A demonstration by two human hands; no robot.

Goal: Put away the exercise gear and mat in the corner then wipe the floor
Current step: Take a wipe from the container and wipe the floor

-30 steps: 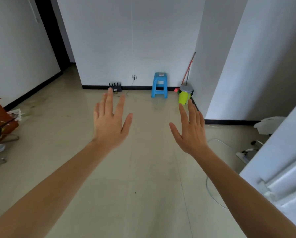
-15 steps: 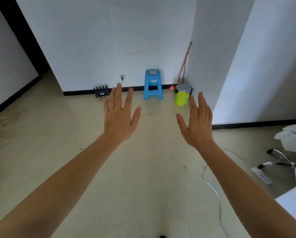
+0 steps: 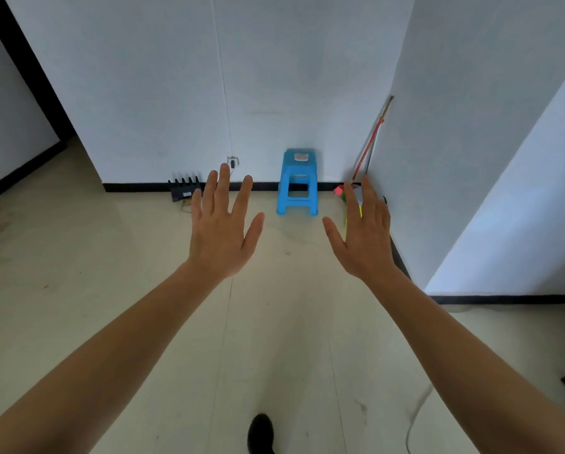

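Since neither a mat nor any exercise gear shows anywhere in view, it cannot be judged whether the putting-away is done; those things are out of sight. The floor (image 3: 78, 257) at the left carries scuffs and marks, so the wiping looks not yet done. A black ridged device (image 3: 184, 190) sits at the baseboard. Beside it the left hand (image 3: 220, 231) is raised, fingers straight and spread, holding nothing. A blue stool (image 3: 297, 181) stands against the wall. The right hand (image 3: 364, 237) is likewise flat and empty, raised before the corner where long handles (image 3: 371, 142) lean, probably the cleaning tool needed.
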